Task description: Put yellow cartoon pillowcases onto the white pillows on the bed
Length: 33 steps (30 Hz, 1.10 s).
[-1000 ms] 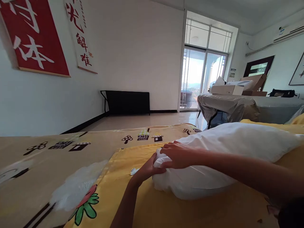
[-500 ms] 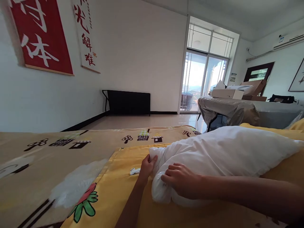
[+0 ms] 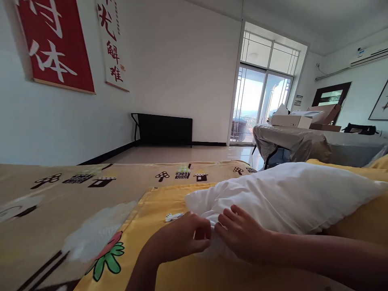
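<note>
A plump white pillow (image 3: pixel 291 194) lies across yellow bedding (image 3: pixel 169 202), its near-left end bunched between my two hands. My left hand (image 3: pixel 178 238) is curled at that end, thumb and fingers bent toward each other at the white fabric. Just right of it, my right hand (image 3: pixel 242 234) grips the pillow's edge with bent fingers, its forearm running along the pillow's near side. The fabric inside both hands is mostly hidden.
Beige patterned bedding (image 3: pixel 121 190) spreads to the left and beyond. A plastic-covered table (image 3: pixel 287 135) carrying open boxes (image 3: pixel 291 120) stands at the right back. A black folded frame (image 3: pixel 165 130) leans by the wall, left of the glass doors (image 3: pixel 260 105).
My left hand has let go of the pillow's far-left corner and come nearer, to the end beside my right hand. The released corner lies flatter. My right hand has shifted slightly right.
</note>
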Motion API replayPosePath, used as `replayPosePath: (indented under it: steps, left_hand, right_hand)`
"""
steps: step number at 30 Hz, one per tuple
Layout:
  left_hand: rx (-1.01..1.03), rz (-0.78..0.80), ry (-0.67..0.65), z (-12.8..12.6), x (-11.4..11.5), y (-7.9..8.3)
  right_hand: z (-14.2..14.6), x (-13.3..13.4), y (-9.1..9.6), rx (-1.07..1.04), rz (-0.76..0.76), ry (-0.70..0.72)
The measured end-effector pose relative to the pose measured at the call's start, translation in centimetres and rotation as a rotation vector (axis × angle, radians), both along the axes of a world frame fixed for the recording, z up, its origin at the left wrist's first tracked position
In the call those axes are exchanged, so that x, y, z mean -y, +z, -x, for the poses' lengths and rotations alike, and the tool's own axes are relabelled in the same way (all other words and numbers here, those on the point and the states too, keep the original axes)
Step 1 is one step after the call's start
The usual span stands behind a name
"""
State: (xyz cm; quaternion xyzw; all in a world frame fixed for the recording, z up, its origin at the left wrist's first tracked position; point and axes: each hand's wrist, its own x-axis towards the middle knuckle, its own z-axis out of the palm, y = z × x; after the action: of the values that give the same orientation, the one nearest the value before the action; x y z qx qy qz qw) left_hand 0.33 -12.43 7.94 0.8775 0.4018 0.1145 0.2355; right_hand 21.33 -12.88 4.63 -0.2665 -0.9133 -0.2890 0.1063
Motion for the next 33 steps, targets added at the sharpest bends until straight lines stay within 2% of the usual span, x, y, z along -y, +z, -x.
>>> replayPosePath:
  steps: [3,7,11,15,19,22,25,27,30,32,33]
  left_hand:
    - [-0.091,-0.165,0.09,-2.3,1.0,-0.1]
    - [-0.114,-0.329,0.191,-4.0,-0.3,-1.1]
    - [-0.144,-0.364,0.2,-3.9,-1.3,-1.7]
    - [-0.134,-0.292,0.186,-3.3,-1.7,-2.4]
    - [0.055,-0.149,0.039,-1.3,-2.1,-1.8]
    - [0.238,-0.044,0.009,1.0,-2.3,-0.8]
    - [0.423,-0.029,0.083,2.1,-2.4,-0.2]
    - [0.508,-0.004,0.145,1.9,-2.4,-0.1]
    - [0.612,0.022,0.179,1.2,-2.5,-0.2]
    - [0.709,0.002,0.207,1.0,-3.5,-0.8]
    - [0.787,-0.002,0.262,1.0,-4.3,-1.4]
  right_hand:
    - [-0.7,-1.1,-0.2,0.01,0.037,-0.055]
    - [-1.4,-2.2,0.0,-0.005,0.032,-0.107]
    - [-1.1,-2.8,0.8,-0.058,0.1,-0.197]
    - [-0.6,-3.1,1.8,-0.092,0.205,-0.282]
    - [-0.6,-3.3,2.0,-0.12,0.249,-0.28]
    - [-0.5,-2.8,2.2,-0.107,0.286,-0.23]
    - [0.4,-1.6,2.8,-0.155,0.286,-0.138]
    - [1.5,-1.0,3.2,-0.275,0.301,-0.093]
    - [3.5,-1.3,3.3,-0.37,0.402,-0.108]
    - [4.4,-2.5,3.1,-0.339,0.445,-0.156]
    - [4.6,-3.2,3.0,-0.323,0.447,-0.188]
